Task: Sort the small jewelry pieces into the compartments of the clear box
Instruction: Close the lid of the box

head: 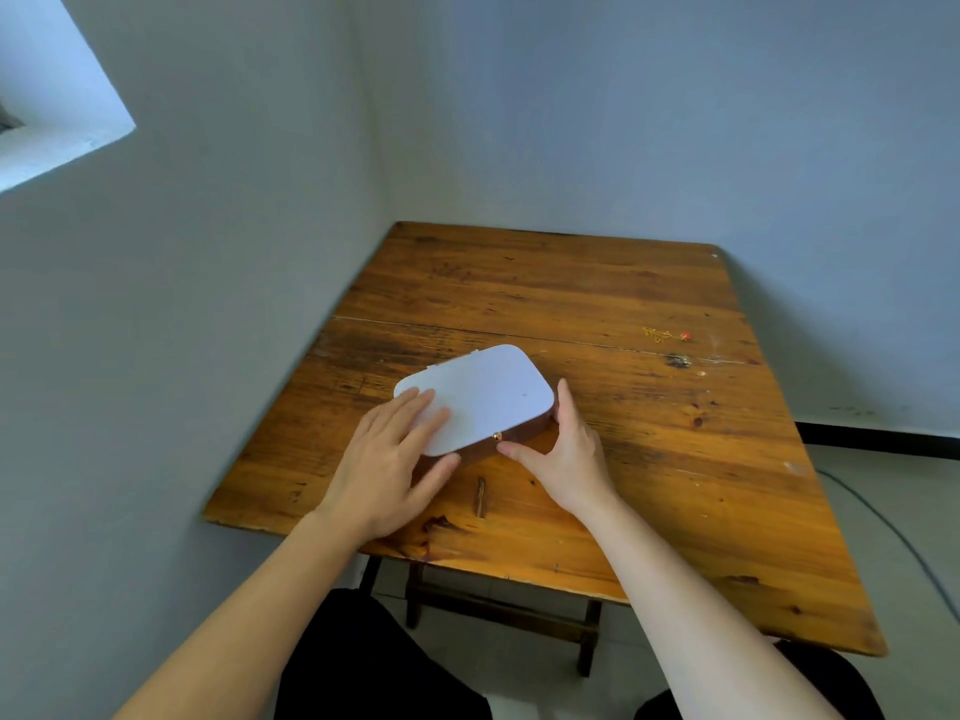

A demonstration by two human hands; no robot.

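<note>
A closed rounded box [483,394] with a pale lid, brown sides and a small gold clasp [497,437] lies on the wooden table [571,304]. My left hand [389,459] rests flat on the lid's near-left corner, with its thumb against the front side. My right hand [563,449] holds the box's right end, thumb near the clasp and fingers along the right side. Far right on the table lie small gold jewelry pieces [657,333], a tiny red piece [685,336] and a dark piece [678,361].
The table stands in a corner, with grey walls close on the left and behind. A cable [883,522] runs over the floor at the right. A dark stick-like mark [480,496] shows on the wood near the front. My dark-clothed knees are below the table's edge.
</note>
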